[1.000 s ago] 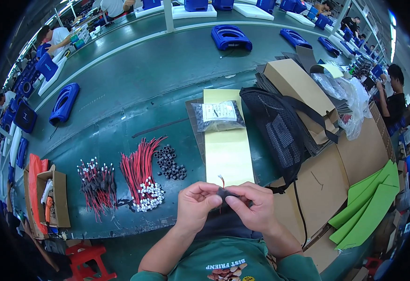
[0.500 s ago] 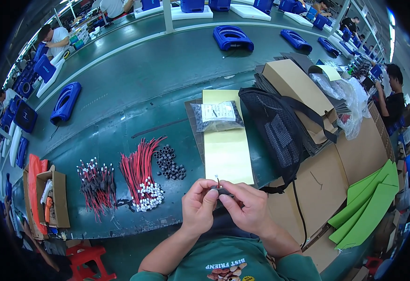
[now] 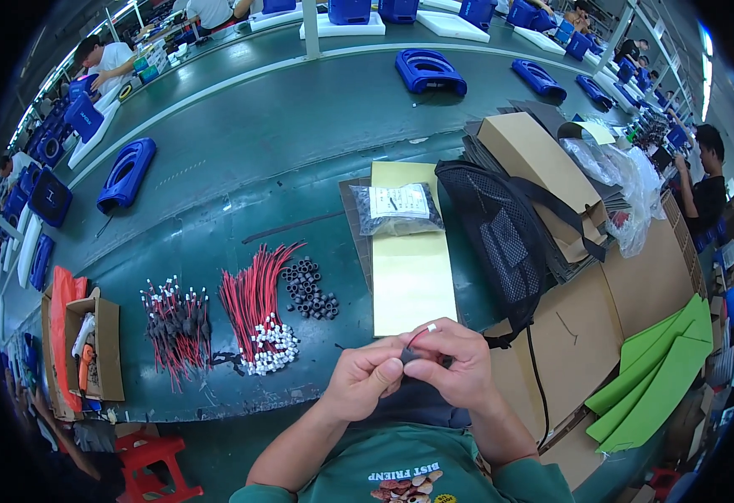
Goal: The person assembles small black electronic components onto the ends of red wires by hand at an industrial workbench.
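Near the table's front edge, my left hand (image 3: 365, 382) and my right hand (image 3: 459, 367) meet, both closed in a pinch. Between them is a small dark rubbery piece (image 3: 410, 355), mostly covered by the fingertips. A wire lead (image 3: 418, 337), red with a small white connector, sticks up beside my right fingers. To the left lie a bundle of red wire leads (image 3: 255, 289) with white connectors, a heap of small black ring-like caps (image 3: 307, 289), and a bundle of leads bearing dark caps (image 3: 174, 327).
A plastic bag of dark parts (image 3: 396, 209) lies on a yellow sheet (image 3: 413, 289). At right are a black mesh backpack (image 3: 501, 239), cardboard (image 3: 564, 335) and green sheets (image 3: 656, 373). A tool box (image 3: 103, 356) stands left. Blue housings (image 3: 431, 71) sit across the far belt.
The white connector has swung from upright to leaning over my right fingers, showing more red wire. My hands have shifted slightly, and the whole view has moved a little.
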